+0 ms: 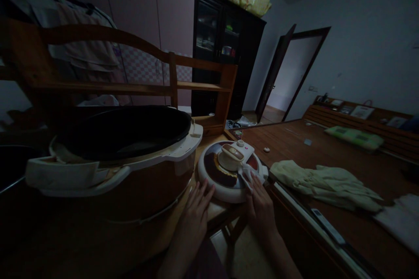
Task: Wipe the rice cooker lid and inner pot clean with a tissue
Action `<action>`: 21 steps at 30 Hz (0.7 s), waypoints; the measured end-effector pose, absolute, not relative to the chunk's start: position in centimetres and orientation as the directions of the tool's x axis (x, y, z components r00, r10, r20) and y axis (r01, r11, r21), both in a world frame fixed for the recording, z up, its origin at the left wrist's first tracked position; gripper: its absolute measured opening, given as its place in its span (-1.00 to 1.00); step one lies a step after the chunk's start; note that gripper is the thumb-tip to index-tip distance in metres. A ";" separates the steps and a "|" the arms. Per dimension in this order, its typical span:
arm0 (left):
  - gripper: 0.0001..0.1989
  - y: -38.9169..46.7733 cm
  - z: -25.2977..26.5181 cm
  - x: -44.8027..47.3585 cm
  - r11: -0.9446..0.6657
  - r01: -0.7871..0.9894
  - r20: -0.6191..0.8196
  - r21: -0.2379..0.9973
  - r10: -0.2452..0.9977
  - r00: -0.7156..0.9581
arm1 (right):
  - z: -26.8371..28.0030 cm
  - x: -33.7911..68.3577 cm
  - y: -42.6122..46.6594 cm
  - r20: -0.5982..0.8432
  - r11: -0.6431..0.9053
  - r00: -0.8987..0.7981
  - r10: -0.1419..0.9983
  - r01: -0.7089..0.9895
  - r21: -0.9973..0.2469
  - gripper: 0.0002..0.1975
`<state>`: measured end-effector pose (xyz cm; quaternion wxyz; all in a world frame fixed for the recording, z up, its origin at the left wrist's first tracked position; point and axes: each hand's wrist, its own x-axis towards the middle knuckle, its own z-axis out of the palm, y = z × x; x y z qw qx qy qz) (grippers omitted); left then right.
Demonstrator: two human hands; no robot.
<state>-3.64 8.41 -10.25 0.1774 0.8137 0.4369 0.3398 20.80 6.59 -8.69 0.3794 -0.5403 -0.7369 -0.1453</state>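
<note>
Head view: left hand [196, 209] rests unclenched on the lid [212, 172]; right hand [261, 202], slanting inward, grasps white cloth [245, 175].

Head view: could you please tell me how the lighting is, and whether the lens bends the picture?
Head view: dim overall, with the inner pot nearly black and the lid dark but readable; head view: the doorway is among the brighter areas; head view: doorway and cabinet lean, suggesting wide-angle distortion.

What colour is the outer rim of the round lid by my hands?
The outer rim looks white or off-white; the head view shows it, though dimly.
</note>
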 end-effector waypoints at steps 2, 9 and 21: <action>-0.29 8.4 -10.2 -3.7 -0.550 0.584 0.397 0.596 0.835 0.382 | -9.3 20.5 6.0 0.726 0.372 -0.099 0.681 0.900 -0.227 -0.47; -0.32 8.3 -9.4 -4.0 -0.498 0.557 0.328 0.665 0.864 0.382 | -11.3 19.0 4.9 0.737 0.343 -0.025 0.675 0.896 -0.283 -0.45; -0.31 8.1 -9.4 -3.9 -0.511 0.548 0.342 0.662 0.857 0.386 | -12.6 18.4 4.4 0.773 0.423 -0.047 0.632 0.857 -0.293 -0.44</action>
